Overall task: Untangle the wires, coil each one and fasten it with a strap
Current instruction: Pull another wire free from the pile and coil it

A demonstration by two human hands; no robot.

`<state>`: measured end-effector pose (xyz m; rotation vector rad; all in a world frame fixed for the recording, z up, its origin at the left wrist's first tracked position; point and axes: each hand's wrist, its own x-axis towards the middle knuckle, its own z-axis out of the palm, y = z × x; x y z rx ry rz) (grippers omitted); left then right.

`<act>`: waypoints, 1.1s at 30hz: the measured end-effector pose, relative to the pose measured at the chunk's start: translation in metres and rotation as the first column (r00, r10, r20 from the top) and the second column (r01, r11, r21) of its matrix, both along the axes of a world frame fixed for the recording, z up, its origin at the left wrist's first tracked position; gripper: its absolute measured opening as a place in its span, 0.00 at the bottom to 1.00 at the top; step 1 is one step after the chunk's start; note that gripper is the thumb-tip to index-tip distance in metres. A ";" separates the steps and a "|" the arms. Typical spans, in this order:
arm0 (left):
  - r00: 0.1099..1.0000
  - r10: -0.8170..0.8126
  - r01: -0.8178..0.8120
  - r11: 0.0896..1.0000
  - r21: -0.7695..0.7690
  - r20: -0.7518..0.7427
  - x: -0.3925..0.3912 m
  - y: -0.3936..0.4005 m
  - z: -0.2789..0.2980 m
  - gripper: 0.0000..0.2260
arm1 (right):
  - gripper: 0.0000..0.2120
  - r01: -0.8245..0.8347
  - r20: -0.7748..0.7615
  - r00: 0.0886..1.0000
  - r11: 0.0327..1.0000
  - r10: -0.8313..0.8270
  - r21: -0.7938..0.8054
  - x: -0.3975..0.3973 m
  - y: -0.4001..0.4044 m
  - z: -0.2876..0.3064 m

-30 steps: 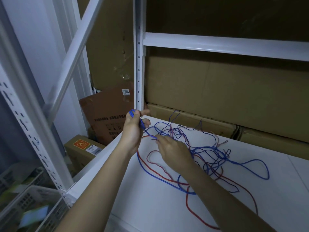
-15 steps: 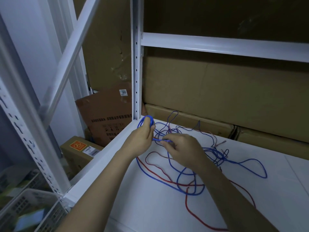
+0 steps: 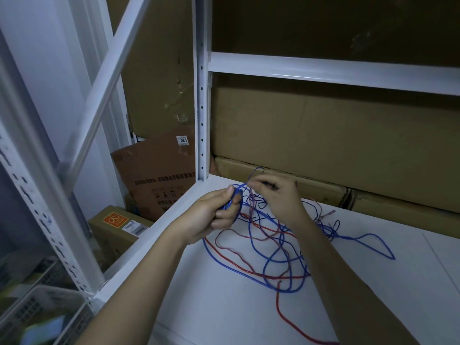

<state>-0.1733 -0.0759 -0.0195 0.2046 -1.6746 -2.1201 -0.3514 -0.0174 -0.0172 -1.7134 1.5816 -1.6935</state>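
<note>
A: What is held in the left hand (image 3: 211,215)?

B: A small coil of blue wire (image 3: 234,199) is gripped there, thumb on top and fingers curled beneath, presumably so that the finished turns are kept from springing apart.

A: And the right hand (image 3: 276,197)?

B: It is raised just beside the coil, blurred, with the fingers loosely bent. A blue strand appears to be guided by the fingertips, but whether it is pinched cannot be told. The hand seems placed there so that another turn can be laid onto the coil.

A: Where is the remainder of the wire?

B: It is spread over the white shelf (image 3: 224,314) under and to the right of the hands: loose blue loops (image 3: 368,241) crossed with a red wire (image 3: 277,310), not yet separated. The tangle is probably left flat so that slack can be drawn off freely.

A: What lies beyond?

B: A white upright post (image 3: 201,108) stands at the shelf corner, and cardboard boxes (image 3: 336,150) are stacked behind. No strap can be made out.
</note>
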 end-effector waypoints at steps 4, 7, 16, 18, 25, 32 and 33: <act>0.994 0.065 -0.055 0.992 0.112 -0.086 -0.001 -0.001 -0.001 0.12 | 0.10 -0.101 0.162 0.984 0.973 0.068 0.210 0.008 -0.004 -0.020; 0.974 0.171 -0.137 0.966 0.219 -0.148 -0.006 -0.003 -0.002 0.11 | 0.13 0.016 0.050 0.998 0.958 -0.031 0.286 0.014 -0.002 -0.039; 0.849 0.501 -0.419 0.831 0.366 -0.168 -0.028 -0.009 0.000 0.11 | 0.16 0.171 -0.302 0.952 0.913 -0.055 0.370 0.013 0.009 -0.076; 0.823 0.542 -0.475 0.820 0.319 -0.168 -0.033 -0.010 0.000 0.10 | 0.13 0.256 -0.357 0.925 0.904 -0.127 0.341 0.007 0.011 -0.081; 0.815 0.573 -0.579 0.798 -0.166 -0.085 -0.066 -0.007 -0.011 0.07 | 0.13 0.224 -0.730 0.672 0.974 -0.124 0.041 -0.004 0.039 -0.072; 0.818 0.503 -0.041 0.534 -0.844 0.278 -0.088 0.007 -0.036 0.08 | 0.11 0.226 -0.602 0.783 0.973 -0.156 0.041 -0.029 0.069 -0.053; 0.819 0.489 0.000 0.526 -0.851 0.302 -0.090 0.010 -0.037 0.09 | 0.11 0.258 -0.543 0.821 0.963 -0.175 0.079 -0.037 0.072 -0.053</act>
